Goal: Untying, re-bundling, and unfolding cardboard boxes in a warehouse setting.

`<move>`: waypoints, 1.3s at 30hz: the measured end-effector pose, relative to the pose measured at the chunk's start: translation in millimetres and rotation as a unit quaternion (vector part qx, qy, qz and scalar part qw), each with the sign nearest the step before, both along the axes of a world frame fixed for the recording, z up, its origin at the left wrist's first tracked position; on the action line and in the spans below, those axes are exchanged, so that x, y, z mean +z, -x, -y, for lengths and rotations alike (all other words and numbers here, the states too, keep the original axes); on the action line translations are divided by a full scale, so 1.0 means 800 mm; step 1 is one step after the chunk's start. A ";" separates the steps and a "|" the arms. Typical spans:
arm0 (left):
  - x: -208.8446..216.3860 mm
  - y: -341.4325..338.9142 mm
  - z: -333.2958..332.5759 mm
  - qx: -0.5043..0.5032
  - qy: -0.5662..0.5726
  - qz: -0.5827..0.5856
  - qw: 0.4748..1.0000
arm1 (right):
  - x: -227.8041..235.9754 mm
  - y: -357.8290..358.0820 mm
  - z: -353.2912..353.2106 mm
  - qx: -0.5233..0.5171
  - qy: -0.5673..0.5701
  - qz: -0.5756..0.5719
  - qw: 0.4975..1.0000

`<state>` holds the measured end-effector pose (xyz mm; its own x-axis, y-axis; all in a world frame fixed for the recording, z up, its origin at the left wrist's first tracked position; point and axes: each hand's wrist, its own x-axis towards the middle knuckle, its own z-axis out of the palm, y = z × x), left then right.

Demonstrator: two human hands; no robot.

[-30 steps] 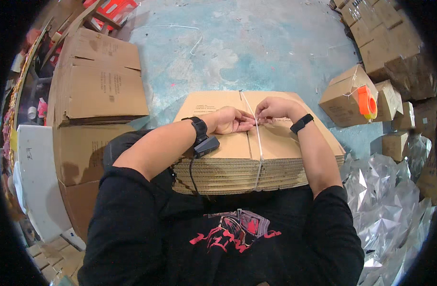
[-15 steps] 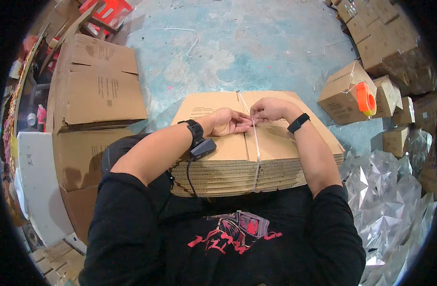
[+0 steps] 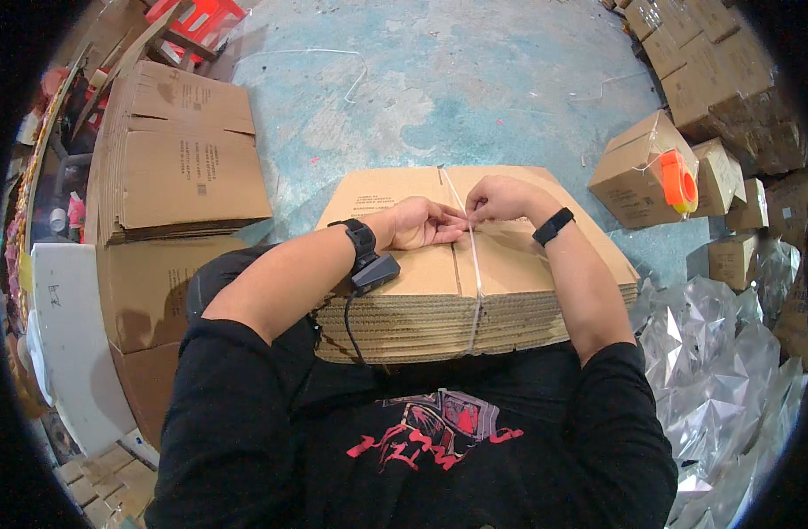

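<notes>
A thick stack of flattened cardboard boxes (image 3: 545, 256) lies in front of me, against my body. White string (image 3: 478, 273) runs over its top and down the near side, right of the middle. My left hand (image 3: 420, 224) rests palm up on the stack, its fingertips at the string and curled against it. From the other side my right hand (image 3: 502, 199) pinches the string between thumb and fingers. Both sets of fingertips meet at one spot on the string; any knot there is too small to make out.
More flattened boxes (image 3: 192, 172) are piled at the left, beside a white board (image 3: 82, 344). To the right stand a carton (image 3: 629, 181) with an orange ring-shaped thing (image 3: 673, 179), crumpled silvery sheeting (image 3: 717, 353) and stacked cartons (image 3: 721, 79). A red stool (image 3: 205, 26) is far left.
Very little differs. My right hand has shifted slightly at the string, while my left hand and the stack keep their places.
</notes>
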<state>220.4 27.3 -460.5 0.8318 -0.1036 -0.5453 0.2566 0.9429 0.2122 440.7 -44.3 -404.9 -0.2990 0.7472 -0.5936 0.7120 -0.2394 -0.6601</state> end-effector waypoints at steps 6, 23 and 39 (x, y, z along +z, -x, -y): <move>-0.003 -0.002 0.000 -0.001 -0.011 -0.003 1.000 | 0.005 0.000 0.002 0.020 -0.021 0.015 0.999; -0.001 -0.004 0.001 0.010 -0.003 -0.024 1.000 | 0.006 -0.007 0.002 0.027 0.021 -0.004 0.999; 0.005 -0.004 0.001 0.006 -0.004 -0.031 1.000 | -0.007 -0.018 0.003 0.026 0.162 -0.097 0.982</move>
